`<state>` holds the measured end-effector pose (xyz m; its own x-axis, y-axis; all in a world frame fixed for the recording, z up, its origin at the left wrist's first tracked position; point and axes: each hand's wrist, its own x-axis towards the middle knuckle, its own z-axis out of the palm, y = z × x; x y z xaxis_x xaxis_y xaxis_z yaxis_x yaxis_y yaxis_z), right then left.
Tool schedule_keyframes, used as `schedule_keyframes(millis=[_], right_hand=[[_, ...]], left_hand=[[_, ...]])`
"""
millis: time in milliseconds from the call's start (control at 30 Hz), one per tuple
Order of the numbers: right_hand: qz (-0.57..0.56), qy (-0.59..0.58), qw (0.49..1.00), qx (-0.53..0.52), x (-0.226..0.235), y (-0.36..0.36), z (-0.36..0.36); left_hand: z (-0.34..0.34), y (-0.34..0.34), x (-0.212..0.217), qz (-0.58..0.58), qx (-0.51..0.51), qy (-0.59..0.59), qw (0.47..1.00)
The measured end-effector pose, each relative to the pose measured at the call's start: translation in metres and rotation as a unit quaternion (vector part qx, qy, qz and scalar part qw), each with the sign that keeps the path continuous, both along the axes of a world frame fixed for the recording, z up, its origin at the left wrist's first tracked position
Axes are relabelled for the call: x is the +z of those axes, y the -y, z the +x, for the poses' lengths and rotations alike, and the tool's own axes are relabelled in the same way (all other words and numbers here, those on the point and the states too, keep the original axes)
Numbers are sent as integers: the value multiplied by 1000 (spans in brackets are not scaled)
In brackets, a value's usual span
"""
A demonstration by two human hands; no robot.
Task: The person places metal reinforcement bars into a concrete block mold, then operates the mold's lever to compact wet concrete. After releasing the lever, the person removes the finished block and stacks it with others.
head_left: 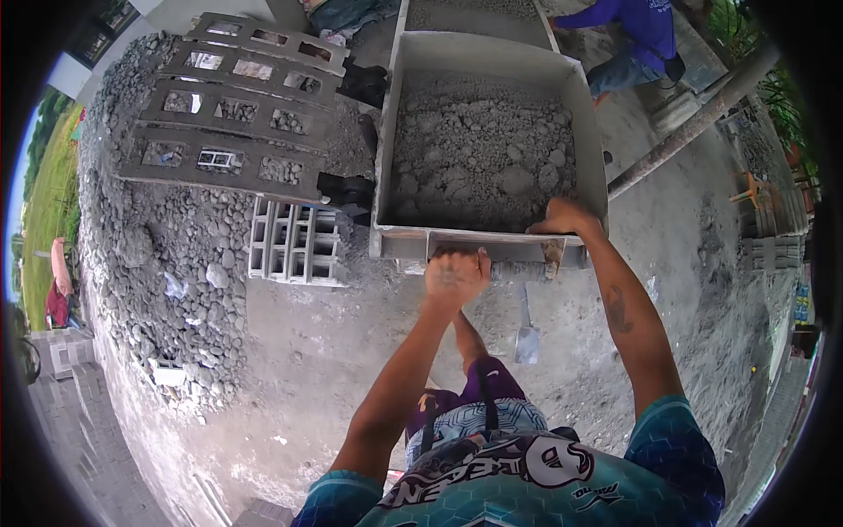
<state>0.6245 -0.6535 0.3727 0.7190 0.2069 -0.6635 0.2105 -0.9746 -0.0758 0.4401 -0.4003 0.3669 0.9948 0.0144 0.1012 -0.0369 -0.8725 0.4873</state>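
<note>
- Two hands grip the near end of a grey metal trough (590, 132) filled with damp, lumpy concrete mix (479, 154).
- Left hand (456, 276): clenched over the horizontal handle bar (518, 270) below the trough's near wall.
- Right hand (564, 218): fingers curled over the near rim, close to the right corner.
- Ground: bare, rough concrete yard floor (307, 369), dusted with grey cement, outdoors in daylight.
- Gravel pile (149, 255): rounded grey stones, heaped left of the trough.
- Steel block moulds (230, 114): long rectangular frames with square cells, lying across the gravel.
- Hollow concrete block (294, 241): pale, gridded with cells, just beside the trough's left corner.
- Trowel (526, 338): flat blade on the floor beneath the handle bar.
- Another person in a blue shirt (637, 26) crouches beyond the trough, beside a slanting grey pole (694, 123).
</note>
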Motion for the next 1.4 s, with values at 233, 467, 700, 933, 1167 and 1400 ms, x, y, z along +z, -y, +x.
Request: schedule_keyframes(millis=[233,467,700,933,1167,1400], right_hand=[[5,48,998,-32,2,-30,-2],[446,-28,895,8,152,-205,-96],[319,158,935,-5,92,-222,48],[280,290,839,365,-23,-186,31],[231,311,857,340,-17,-35,22],[71,345,933,78,-11,28,31]], left_hand=[[2,5,-11,-15,1,-2,1000],[4,-8,-27,-24,26,186,982],[-3,3,6,-19,23,-51,998],[0,0,-6,25,12,3,1000],[2,2,-7,32,4,42,999],[-3,3,0,48,-6,8,999]])
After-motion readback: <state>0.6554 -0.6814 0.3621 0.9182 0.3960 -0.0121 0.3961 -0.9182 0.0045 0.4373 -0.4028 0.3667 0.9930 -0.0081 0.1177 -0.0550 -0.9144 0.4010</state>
